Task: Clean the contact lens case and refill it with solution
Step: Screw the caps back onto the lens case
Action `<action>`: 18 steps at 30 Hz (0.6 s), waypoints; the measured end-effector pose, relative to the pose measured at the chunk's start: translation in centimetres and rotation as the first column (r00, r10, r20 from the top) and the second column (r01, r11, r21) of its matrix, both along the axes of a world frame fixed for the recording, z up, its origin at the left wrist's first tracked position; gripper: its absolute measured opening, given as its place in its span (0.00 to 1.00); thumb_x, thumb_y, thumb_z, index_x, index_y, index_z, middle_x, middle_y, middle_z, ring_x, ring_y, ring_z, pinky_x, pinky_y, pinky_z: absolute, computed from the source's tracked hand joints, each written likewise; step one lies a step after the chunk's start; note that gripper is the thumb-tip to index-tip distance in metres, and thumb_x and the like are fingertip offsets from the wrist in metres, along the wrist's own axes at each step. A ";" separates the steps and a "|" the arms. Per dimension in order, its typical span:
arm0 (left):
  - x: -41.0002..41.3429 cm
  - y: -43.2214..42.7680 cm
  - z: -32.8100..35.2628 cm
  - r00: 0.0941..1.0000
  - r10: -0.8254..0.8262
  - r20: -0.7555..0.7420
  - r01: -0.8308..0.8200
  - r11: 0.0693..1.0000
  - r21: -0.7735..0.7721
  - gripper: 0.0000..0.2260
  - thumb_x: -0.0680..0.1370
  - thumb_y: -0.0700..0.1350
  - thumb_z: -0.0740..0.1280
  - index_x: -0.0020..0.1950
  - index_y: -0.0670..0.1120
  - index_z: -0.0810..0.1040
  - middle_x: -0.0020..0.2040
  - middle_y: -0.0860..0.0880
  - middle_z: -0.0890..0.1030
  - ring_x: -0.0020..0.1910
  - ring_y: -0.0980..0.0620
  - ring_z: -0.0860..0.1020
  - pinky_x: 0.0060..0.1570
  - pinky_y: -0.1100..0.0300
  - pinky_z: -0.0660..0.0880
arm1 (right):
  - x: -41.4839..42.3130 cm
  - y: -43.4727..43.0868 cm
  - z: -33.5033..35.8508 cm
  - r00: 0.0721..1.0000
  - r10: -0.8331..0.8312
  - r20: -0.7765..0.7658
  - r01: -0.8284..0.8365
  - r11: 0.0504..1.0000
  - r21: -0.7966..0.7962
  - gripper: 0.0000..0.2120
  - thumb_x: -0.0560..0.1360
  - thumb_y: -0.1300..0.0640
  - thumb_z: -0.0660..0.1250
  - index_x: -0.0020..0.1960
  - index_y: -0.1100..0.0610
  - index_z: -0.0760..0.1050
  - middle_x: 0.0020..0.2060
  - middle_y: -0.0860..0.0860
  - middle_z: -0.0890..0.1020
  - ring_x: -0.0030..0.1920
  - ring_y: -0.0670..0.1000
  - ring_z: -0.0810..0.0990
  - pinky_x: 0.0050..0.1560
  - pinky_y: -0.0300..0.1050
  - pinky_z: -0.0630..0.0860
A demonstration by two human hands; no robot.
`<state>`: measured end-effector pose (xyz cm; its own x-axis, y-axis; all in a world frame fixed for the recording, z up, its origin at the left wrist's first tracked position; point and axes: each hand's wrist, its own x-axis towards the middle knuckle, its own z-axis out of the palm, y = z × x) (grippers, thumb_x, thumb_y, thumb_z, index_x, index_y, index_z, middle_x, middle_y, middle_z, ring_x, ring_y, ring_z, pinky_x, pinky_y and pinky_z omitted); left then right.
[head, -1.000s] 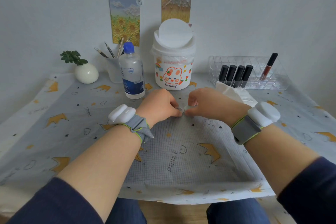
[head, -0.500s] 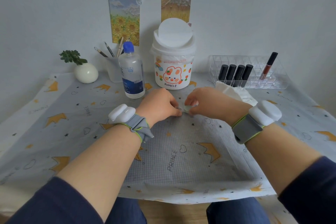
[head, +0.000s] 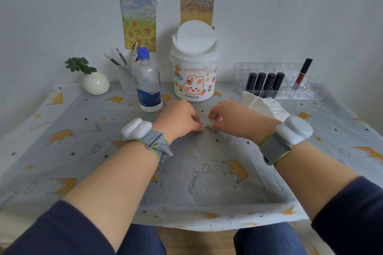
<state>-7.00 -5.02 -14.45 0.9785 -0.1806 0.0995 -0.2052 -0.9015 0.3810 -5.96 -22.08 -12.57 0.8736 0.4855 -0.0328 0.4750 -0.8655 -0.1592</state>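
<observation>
L hand (head: 178, 118) curled round lens case (head: 201, 123); R hand (head: 235, 119) in fingertip pinch on its pale cap (head: 210, 123)

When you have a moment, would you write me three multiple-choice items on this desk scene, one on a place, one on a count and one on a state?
1. The solution bottle stands where? A) left of the rabbit bin B) right of it C) on top of it
2. How many black tubes stand in the clear organizer? A) two B) four C) six
3. The bottle's blue cap is: A) on B) lying beside it C) missing

1 A: it stands left of the bin.
2 B: four stand in a row.
3 A: the cap sits on the neck.
</observation>
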 end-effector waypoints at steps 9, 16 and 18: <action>0.5 0.7 1.2 0.998 0.050 -0.049 -0.053 0.997 -0.051 0.18 0.72 0.39 0.68 0.61 0.49 0.80 0.60 0.51 0.80 0.58 0.51 0.77 0.52 0.64 0.71 | 0.1 -0.1 0.1 1.000 0.016 0.013 -0.016 1.000 0.007 0.15 0.76 0.50 0.66 0.59 0.54 0.79 0.53 0.50 0.81 0.51 0.51 0.79 0.56 0.47 0.77; 2.3 1.3 0.6 0.981 0.190 0.027 -0.186 0.976 -0.112 0.17 0.76 0.44 0.68 0.65 0.46 0.78 0.62 0.46 0.78 0.60 0.47 0.76 0.60 0.56 0.72 | 0.3 -0.4 -0.1 1.000 0.023 0.008 -0.024 0.999 0.045 0.15 0.76 0.50 0.66 0.59 0.54 0.79 0.53 0.50 0.81 0.51 0.50 0.79 0.54 0.42 0.75; 2.5 1.2 0.2 0.982 0.188 -0.002 -0.187 0.978 -0.087 0.20 0.76 0.50 0.69 0.66 0.45 0.76 0.62 0.46 0.78 0.60 0.47 0.76 0.60 0.56 0.73 | 0.3 -0.5 -0.2 1.000 0.025 0.014 -0.026 0.998 0.064 0.15 0.76 0.49 0.65 0.59 0.54 0.79 0.52 0.49 0.81 0.50 0.49 0.78 0.51 0.39 0.72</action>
